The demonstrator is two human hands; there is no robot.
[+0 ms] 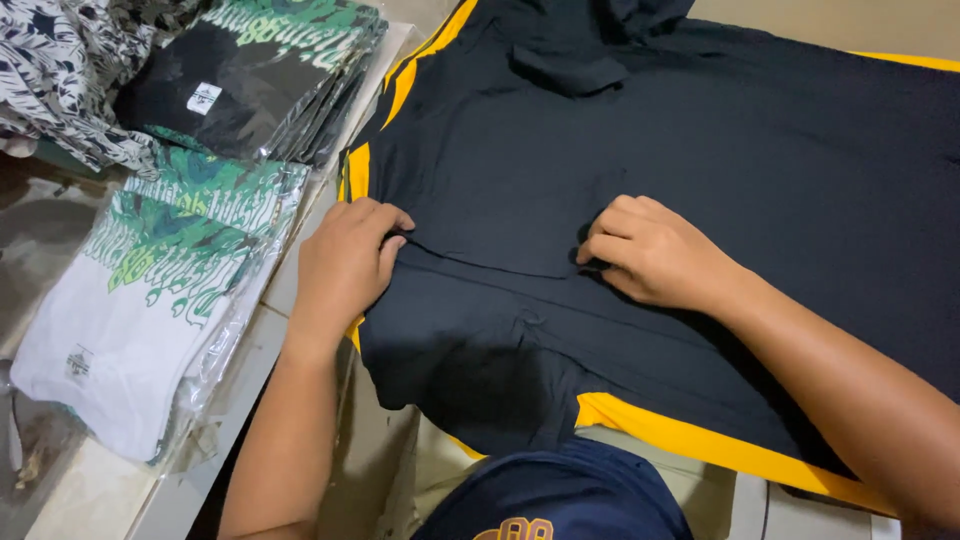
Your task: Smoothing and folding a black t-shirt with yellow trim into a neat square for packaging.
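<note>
A black garment lies spread over a yellow-edged board on the work surface. My left hand pinches the fabric at the garment's left side, fingers curled on a fold. My right hand grips the same fold further right, knuckles up. Between the two hands the cloth forms a straight crease.
To the left, a stack of bagged white shirts with green prints and a stack of bagged black shirts sit on a pale table. Patterned black-and-white cloth lies at the top left. My navy shirt shows at the bottom.
</note>
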